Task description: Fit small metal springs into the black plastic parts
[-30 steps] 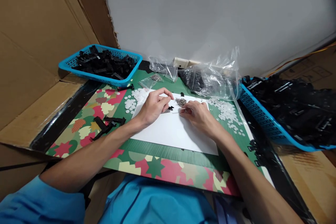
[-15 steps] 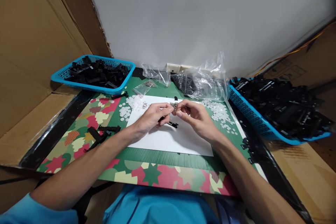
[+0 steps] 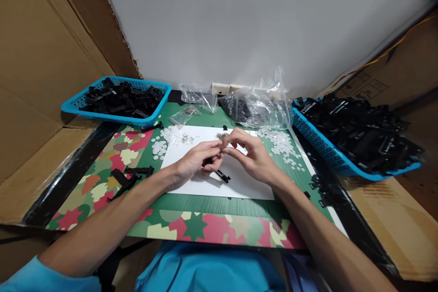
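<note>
Above the white sheet of paper (image 3: 246, 188), my left hand (image 3: 198, 159) is closed around a black plastic part (image 3: 223, 176); its forked end sticks out below the fingers. My right hand (image 3: 251, 153) meets the left one at the fingertips, thumb and index finger pinched together. Whatever the right fingers hold is too small to make out. Just behind the hands lies a small pile of metal pieces (image 3: 222, 136), partly covered by the right fingers. Another little heap of metal pieces (image 3: 187, 138) rests on the paper's left side.
White round discs lie left (image 3: 159, 148) and right (image 3: 282, 145) of the paper. Blue baskets of black parts stand at the left (image 3: 153, 120) and right (image 3: 345, 164). Plastic bags (image 3: 270, 107) sit along the wall. Loose black parts (image 3: 126, 180) lie beside my left forearm.
My right fingertips have come in against the left hand, closing the small gap. The black part's exposed end now points more steeply downward. The whole view has shifted slightly.
</note>
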`<state>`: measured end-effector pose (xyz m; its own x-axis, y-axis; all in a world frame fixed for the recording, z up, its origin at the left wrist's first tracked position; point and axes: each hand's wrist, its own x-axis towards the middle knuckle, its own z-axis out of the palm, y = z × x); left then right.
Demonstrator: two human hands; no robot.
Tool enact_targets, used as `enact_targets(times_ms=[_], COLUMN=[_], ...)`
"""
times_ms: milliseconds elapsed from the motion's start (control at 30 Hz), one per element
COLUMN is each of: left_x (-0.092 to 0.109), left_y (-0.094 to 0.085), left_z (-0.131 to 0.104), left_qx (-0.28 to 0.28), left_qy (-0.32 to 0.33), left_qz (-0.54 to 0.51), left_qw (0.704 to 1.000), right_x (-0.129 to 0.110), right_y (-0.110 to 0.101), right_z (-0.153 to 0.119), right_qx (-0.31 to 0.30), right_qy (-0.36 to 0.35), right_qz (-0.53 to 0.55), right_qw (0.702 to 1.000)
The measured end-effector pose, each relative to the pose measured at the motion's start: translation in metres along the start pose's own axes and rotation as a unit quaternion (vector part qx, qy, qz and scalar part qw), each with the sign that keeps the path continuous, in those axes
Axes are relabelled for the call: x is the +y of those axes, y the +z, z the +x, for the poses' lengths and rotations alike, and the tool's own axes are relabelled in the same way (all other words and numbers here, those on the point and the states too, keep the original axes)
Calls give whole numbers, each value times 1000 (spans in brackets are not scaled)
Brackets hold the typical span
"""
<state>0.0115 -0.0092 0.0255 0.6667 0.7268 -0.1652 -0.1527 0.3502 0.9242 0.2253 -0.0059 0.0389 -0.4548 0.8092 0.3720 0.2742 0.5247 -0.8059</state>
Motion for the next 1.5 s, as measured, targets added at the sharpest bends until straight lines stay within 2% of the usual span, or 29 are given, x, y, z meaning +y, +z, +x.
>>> enact_targets(times_ms=[267,400,533,667,833,1033,1167,1300,1500], left_x=[2,5,3,-5,-10,-12,-11,-10,-10], left_y=[1,3,0,-7,-3,2,3,3,4], left_z=[-3,-4,1,7,5,1,3,2,1], left_qx=[11,9,77,145,177,172,179,211,200], left_qy=[-23,-22,42,122,143,151,157,159,154], left_qz=[-6,-10,30,111,181,234,237,233,250], left_qw=[1000,1000,996,976,957,945,942,936,935], right_x=[2,0,-2,0,2,1,1,1,3], right_y=[-3,-3,0,10,23,25,25,27,29], right_z=[0,0,0,-1,-3,-3,-2,-3,-3], right_qx=[-25,-13,15,35,39,80,82,62,78], right_qy=[-27,-22,-3,10,17,39,68,60,52], right_qz=[-46,-57,-57,-94,-105,-49,-4,-14,-16], right_qw=[998,998,998,995,994,995,994,996,995])
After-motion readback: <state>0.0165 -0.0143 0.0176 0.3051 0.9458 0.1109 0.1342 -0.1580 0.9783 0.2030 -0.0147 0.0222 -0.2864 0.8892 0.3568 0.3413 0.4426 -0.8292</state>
